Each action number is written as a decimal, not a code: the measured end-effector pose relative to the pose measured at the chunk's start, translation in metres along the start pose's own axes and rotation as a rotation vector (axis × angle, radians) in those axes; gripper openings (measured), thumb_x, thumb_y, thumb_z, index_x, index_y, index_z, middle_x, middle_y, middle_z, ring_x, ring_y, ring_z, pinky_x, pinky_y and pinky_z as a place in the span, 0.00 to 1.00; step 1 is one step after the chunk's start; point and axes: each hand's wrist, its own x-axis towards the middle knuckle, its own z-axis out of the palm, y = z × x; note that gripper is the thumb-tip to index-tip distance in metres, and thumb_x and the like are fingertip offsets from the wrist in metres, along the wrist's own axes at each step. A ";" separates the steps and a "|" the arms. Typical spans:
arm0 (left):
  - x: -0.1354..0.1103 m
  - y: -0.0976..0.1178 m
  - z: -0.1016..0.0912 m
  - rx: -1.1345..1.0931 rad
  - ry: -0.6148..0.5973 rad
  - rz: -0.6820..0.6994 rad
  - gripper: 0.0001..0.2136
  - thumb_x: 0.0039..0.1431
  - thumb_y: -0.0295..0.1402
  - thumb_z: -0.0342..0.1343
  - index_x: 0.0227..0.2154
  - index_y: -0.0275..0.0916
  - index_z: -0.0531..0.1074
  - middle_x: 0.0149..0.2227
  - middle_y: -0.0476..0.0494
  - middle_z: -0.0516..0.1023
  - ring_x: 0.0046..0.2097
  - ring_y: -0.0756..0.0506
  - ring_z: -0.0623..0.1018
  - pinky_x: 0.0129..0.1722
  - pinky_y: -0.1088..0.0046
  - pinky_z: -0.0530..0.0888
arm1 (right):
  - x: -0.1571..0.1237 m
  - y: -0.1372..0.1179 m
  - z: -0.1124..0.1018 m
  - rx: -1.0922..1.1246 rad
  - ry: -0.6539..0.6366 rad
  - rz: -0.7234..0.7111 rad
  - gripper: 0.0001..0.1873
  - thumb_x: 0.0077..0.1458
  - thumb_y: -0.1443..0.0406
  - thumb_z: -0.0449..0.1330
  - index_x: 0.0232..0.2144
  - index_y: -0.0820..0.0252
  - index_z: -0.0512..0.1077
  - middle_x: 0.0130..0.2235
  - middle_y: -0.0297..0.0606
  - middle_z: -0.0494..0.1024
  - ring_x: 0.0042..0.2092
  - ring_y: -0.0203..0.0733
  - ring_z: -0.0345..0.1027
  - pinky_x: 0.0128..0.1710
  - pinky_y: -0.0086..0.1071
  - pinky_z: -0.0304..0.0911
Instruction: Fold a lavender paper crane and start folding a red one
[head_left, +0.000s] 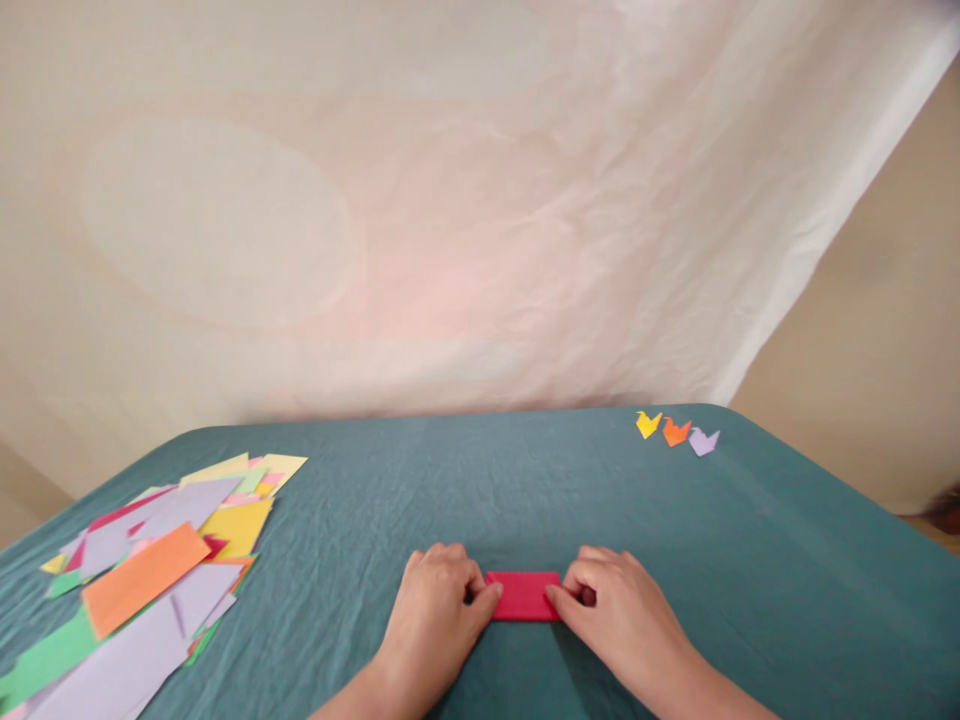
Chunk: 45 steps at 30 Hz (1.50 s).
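Note:
A small folded red paper [523, 596] lies flat on the teal tablecloth [525, 480] near the front edge. My left hand [439, 600] rests at its left end, fingers curled, thumb and fingertips pinching that end. My right hand [615, 605] sits at its right end in the same way, fingers bent and pressing the paper's edge. Both hands touch the paper and hold it down against the cloth.
A loose pile of coloured paper sheets [142, 575] covers the left of the table, an orange strip on top. At the far right corner stand three small folded paper figures: yellow [648, 423], orange [676, 432], lilac [703, 441]. A pale cloth backdrop [420, 200] hangs behind.

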 end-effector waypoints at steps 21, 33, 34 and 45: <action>0.001 -0.001 0.000 0.000 0.000 0.009 0.13 0.56 0.37 0.50 0.19 0.39 0.71 0.27 0.48 0.74 0.33 0.46 0.70 0.34 0.71 0.59 | 0.001 -0.001 -0.001 0.015 -0.033 0.028 0.14 0.53 0.62 0.58 0.17 0.56 0.70 0.25 0.30 0.73 0.30 0.37 0.65 0.34 0.32 0.49; 0.000 -0.002 0.001 0.001 0.006 0.015 0.13 0.57 0.37 0.51 0.19 0.39 0.71 0.27 0.49 0.74 0.34 0.46 0.70 0.35 0.70 0.58 | 0.002 0.000 0.000 0.022 -0.036 0.020 0.14 0.53 0.62 0.59 0.16 0.57 0.70 0.24 0.31 0.73 0.30 0.38 0.65 0.34 0.32 0.49; 0.001 -0.002 0.001 0.002 0.004 0.016 0.13 0.57 0.37 0.51 0.20 0.39 0.71 0.27 0.49 0.74 0.34 0.46 0.70 0.35 0.70 0.58 | 0.002 0.000 0.000 0.025 -0.033 0.017 0.14 0.52 0.62 0.59 0.16 0.57 0.70 0.24 0.31 0.73 0.30 0.38 0.65 0.34 0.32 0.49; -0.001 -0.002 -0.001 -0.058 0.040 0.080 0.04 0.55 0.32 0.54 0.33 0.42 0.72 0.31 0.50 0.73 0.35 0.46 0.70 0.36 0.70 0.60 | 0.000 0.000 0.001 0.056 0.010 -0.005 0.06 0.50 0.65 0.61 0.23 0.57 0.68 0.24 0.28 0.71 0.28 0.37 0.63 0.32 0.31 0.48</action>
